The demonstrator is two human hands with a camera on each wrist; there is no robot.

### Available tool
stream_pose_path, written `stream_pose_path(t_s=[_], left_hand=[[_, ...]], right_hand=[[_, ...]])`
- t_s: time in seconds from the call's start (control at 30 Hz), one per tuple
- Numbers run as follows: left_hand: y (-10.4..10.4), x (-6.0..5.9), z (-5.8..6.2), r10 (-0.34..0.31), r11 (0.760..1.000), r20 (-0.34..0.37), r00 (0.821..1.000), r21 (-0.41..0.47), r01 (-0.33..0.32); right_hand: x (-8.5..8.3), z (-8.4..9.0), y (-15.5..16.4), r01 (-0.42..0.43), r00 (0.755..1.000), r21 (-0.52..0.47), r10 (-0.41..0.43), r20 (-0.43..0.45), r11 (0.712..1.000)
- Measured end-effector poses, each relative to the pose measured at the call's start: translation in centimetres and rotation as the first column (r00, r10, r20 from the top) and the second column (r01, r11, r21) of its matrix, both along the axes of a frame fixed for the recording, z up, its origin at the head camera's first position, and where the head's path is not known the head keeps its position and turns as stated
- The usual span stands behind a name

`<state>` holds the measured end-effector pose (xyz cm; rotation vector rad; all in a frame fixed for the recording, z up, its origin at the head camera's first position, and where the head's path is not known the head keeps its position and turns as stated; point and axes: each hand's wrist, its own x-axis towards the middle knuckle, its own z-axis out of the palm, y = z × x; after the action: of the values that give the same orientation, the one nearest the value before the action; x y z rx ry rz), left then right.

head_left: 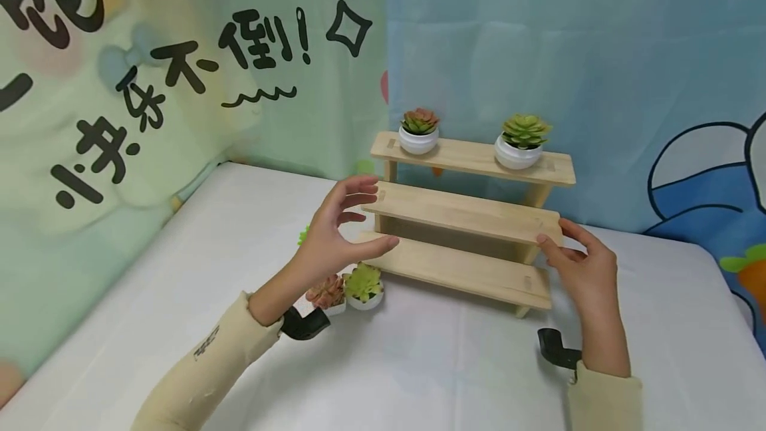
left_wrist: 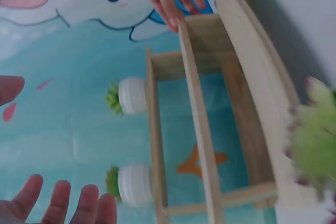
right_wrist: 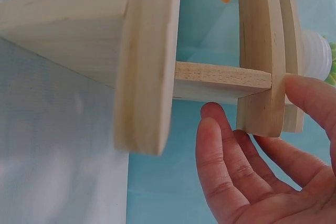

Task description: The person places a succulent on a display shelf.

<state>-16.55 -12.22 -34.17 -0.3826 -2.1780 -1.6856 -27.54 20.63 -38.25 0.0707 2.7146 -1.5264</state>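
A three-step wooden shelf (head_left: 461, 213) stands on a white table (head_left: 443, 364). Its top step carries a reddish succulent in a white pot (head_left: 419, 130) and a green succulent in a white pot (head_left: 519, 140). My left hand (head_left: 359, 218) is spread at the left end of the middle step, with the thumb by the bottom step. In the left wrist view its fingers (left_wrist: 63, 203) are straight and apart from the shelf (left_wrist: 199, 129). At the right end of the middle step, my right hand (head_left: 553, 233) touches the wood with thumb and straight fingers (right_wrist: 226, 145).
Two small potted succulents, one reddish (head_left: 326, 292) and one green (head_left: 364, 285), sit on the table under my left hand, and another green bit (head_left: 303, 235) shows behind it. Printed cloth backdrops (head_left: 179, 85) hang close behind and to the left.
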Motion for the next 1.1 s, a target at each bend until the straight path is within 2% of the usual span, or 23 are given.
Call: stream_pose_path(t_s=[0.23, 0.47, 0.7, 0.83, 1.0, 1.1], left_hand=[[-2.5, 2.6, -1.8, 0.073, 0.997, 0.097, 0.993, -0.03, -0.07], [-4.4, 4.7, -4.6, 0.097, 0.995, 0.189, 0.977, -0.036, -0.092], [-5.1, 5.8, -7.5, 0.085, 0.995, 0.288, 0.954, -0.07, -0.067], [-5.4, 6.2, -8.9, 0.091, 0.994, 0.362, 0.928, -0.087, -0.064], [-5.6, 6.3, -10.2, 0.058, 0.996, 0.447, 0.893, -0.085, -0.023], [-5.7, 6.3, -10.8, 0.057, 0.994, 0.453, 0.89, -0.112, -0.007]], right_hand=[[-0.1, 0.1, 0.4, 0.02, 1.0, -0.016, -0.02, -0.004, 1.0], [-0.2, 0.2, 0.8, 0.032, 1.0, -0.035, -0.032, 0.001, 0.999], [-0.2, 0.1, 0.6, 0.036, 0.999, -0.043, -0.037, -0.024, 0.998], [-0.2, -0.1, 0.2, 0.019, 0.999, -0.046, -0.02, -0.029, 0.999], [-0.1, -0.3, 0.0, 0.012, 1.0, -0.038, -0.013, -0.02, 0.999], [-0.1, -0.4, -0.2, 0.009, 1.0, -0.035, -0.009, -0.02, 0.999]])
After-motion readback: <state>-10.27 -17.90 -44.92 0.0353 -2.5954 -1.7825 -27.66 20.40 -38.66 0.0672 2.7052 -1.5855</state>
